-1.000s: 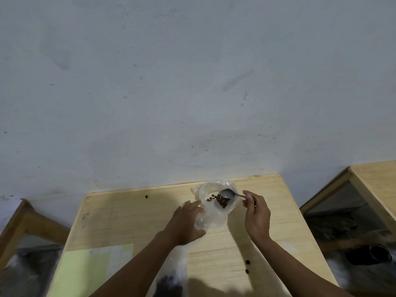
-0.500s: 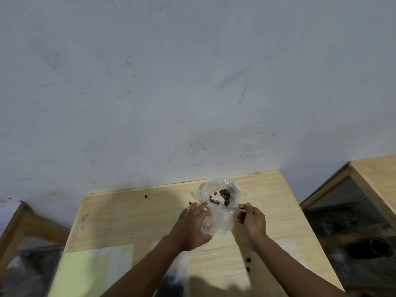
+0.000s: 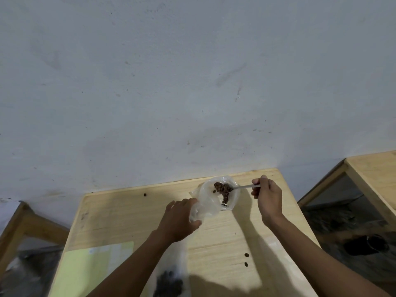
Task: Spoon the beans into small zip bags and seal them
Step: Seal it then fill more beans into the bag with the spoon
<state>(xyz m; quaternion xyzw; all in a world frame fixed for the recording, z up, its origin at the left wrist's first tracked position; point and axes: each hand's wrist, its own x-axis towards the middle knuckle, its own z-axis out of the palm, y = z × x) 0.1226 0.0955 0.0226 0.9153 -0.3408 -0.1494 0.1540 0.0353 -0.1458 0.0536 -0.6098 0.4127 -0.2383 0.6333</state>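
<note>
Left hand (image 3: pixel 179 221) grips the near edge of the clear bag (image 3: pixel 211 201), holding its mouth open over the far part of the table (image 3: pixel 120 213). Right hand (image 3: pixel 267 197) pinches the spoon (image 3: pixel 240 187) handle, bowl inside the mouth, loaded with beans (image 3: pixel 222 188). Half a second ago the right hand sat close against the bag; now it is out to the right. Beans dark brown, some trailing down inside the bag
</note>
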